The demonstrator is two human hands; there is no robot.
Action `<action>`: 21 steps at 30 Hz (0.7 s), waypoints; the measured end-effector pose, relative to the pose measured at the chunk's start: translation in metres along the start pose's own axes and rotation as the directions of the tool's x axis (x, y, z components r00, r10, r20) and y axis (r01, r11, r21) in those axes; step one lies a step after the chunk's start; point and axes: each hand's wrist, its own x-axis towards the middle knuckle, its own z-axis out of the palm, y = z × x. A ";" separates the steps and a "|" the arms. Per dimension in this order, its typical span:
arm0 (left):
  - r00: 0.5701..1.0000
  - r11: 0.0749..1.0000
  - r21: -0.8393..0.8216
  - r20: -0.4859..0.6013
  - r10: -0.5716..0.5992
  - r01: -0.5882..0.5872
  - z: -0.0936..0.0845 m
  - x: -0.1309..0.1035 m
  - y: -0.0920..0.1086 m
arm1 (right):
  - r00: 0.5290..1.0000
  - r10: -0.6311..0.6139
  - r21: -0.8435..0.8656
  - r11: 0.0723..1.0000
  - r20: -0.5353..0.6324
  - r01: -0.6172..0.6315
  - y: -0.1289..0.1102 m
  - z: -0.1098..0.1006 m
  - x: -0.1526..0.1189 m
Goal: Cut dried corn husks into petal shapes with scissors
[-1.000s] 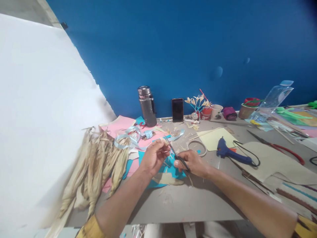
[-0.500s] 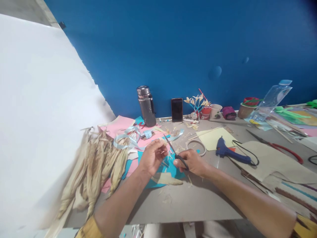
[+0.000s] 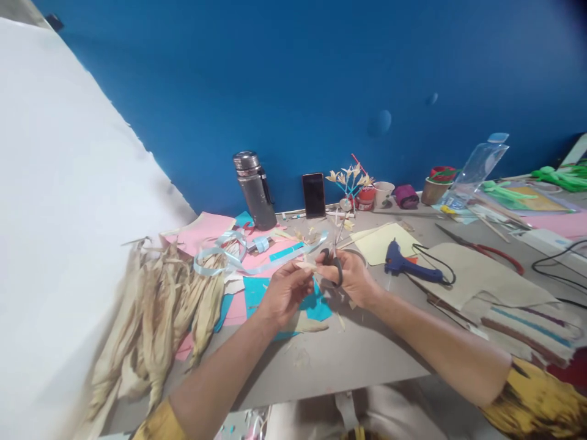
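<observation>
My left hand (image 3: pixel 285 294) pinches a small pale piece of husk (image 3: pixel 306 266) over the blue paper (image 3: pixel 257 294). Close on its right, my right hand (image 3: pixel 351 278) holds black-handled scissors (image 3: pixel 338 269), their blades pointing up and away, and its fingertips meet the small piece. Below the hands a larger husk piece (image 3: pixel 314 322) lies on the paper. A bundle of dry husks (image 3: pixel 158 318) rests at the left.
A steel flask (image 3: pixel 255 192), a phone (image 3: pixel 314 195) and husk flowers (image 3: pixel 349 177) stand along the wall. On the right are a blue glue gun (image 3: pixel 410 266), red-handled pliers (image 3: pixel 498 256) and a tilted plastic bottle (image 3: pixel 477 171).
The scissors have swung from pointing at my left hand to pointing upward. My right fingertips have come to the small piece at my left hand. The view has shifted to the right.
</observation>
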 end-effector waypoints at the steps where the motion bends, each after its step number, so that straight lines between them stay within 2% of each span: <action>1: 1.000 1.000 0.009 0.012 -0.014 0.014 0.000 0.000 -0.001 | 1.000 0.002 -0.007 1.000 0.001 -0.002 0.000 -0.001 0.001; 7: 0.994 0.995 0.031 0.063 -0.092 0.090 -0.004 0.000 0.006 | 0.996 0.056 -0.061 0.997 0.076 -0.052 -0.004 -0.007 0.001; 11: 0.983 0.984 0.146 0.138 -0.120 0.100 -0.006 -0.002 0.012 | 0.984 0.096 -0.091 0.992 0.150 -0.083 -0.009 -0.009 0.001; 15: 0.978 0.973 0.215 0.167 -0.127 0.090 -0.007 -0.003 0.015 | 0.986 0.107 -0.051 0.994 0.124 -0.102 -0.009 -0.010 0.003; 19: 0.993 0.992 0.120 0.100 -0.061 0.048 -0.011 -0.001 0.016 | 0.995 0.080 -0.057 0.995 0.064 -0.077 -0.004 -0.013 0.005; 21: 0.999 0.999 0.048 0.047 -0.014 0.012 -0.014 0.001 0.017 | 0.993 0.078 -0.119 0.991 0.094 -0.067 0.000 -0.014 0.005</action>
